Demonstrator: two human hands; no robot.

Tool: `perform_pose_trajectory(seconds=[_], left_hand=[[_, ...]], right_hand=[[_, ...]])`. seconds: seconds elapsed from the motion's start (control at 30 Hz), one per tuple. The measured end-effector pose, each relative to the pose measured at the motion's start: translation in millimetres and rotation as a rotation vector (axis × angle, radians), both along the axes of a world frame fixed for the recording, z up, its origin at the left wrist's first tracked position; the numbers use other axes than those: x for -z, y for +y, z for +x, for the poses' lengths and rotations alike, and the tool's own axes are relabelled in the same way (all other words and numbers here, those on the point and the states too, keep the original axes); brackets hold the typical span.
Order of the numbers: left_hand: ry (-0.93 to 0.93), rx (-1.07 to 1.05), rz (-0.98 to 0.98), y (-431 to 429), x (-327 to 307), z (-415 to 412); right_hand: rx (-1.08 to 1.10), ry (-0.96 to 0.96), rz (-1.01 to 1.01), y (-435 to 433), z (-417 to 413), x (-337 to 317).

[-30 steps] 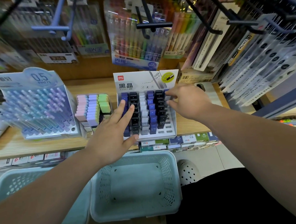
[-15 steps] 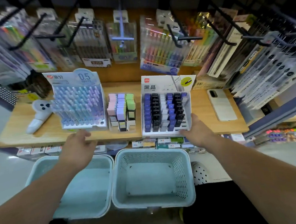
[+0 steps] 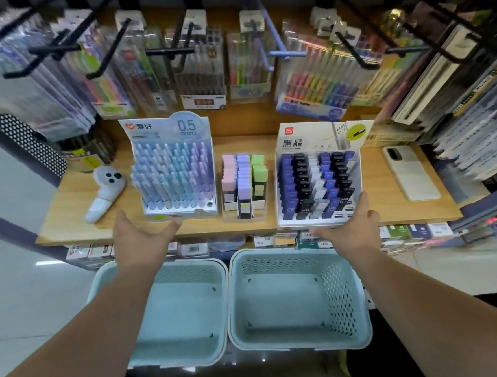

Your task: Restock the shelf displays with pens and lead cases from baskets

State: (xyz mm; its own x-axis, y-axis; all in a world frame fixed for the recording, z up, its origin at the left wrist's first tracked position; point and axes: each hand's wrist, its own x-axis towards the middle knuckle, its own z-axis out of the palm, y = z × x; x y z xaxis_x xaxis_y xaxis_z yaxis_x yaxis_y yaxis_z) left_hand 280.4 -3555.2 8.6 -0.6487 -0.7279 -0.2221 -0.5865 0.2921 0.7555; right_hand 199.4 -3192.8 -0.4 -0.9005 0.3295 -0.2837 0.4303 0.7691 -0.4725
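A pen display box (image 3: 173, 176) full of pastel blue and purple pens stands on the wooden shelf (image 3: 73, 218). To its right stands a lead case display box (image 3: 317, 180) holding blue, black and white cases. Two light blue baskets (image 3: 173, 311) (image 3: 296, 299) sit side by side below the shelf, and both look bare inside. My left hand (image 3: 139, 243) hovers open in front of the pen box. In front of the lead case box my right hand (image 3: 353, 228) hovers open. Neither hand holds anything.
A small tray of pastel erasers (image 3: 244, 185) stands between the two boxes. A white controller (image 3: 105, 192) lies at the shelf's left, a white phone (image 3: 411, 174) at its right. Packaged pens hang on black hooks (image 3: 173, 50) above the shelf.
Both hands have drawn back from the lead case box to the shelf's front edge and spread apart. The view has pulled back, showing both baskets and the whole shelf.
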Motion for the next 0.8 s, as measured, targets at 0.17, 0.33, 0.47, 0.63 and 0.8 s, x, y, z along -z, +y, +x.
perform_pose_trajectory(seconds=[0.17,0.33,0.47,0.63,0.8], left_hand=[[0.043,0.048,0.19,0.5,6.5,-20.7],[0.039,0.063,0.122,-0.2,12.6,-29.8],[0.099,0.036,0.243,2.4,12.6,-35.5],[0.121,0.037,0.304,7.9,10.1,-42.6],[0.131,0.078,0.286,6.2,9.7,-43.0]], right_hand=[[0.009,0.014,0.028,-9.9,-4.5,6.1],[0.003,0.035,0.005,-20.6,-14.5,7.8],[0.001,0.052,-0.03,-26.9,-20.1,9.3],[-0.004,0.057,-0.045,-26.8,-24.5,8.9],[0.003,0.045,-0.047,-29.4,-28.2,4.6]])
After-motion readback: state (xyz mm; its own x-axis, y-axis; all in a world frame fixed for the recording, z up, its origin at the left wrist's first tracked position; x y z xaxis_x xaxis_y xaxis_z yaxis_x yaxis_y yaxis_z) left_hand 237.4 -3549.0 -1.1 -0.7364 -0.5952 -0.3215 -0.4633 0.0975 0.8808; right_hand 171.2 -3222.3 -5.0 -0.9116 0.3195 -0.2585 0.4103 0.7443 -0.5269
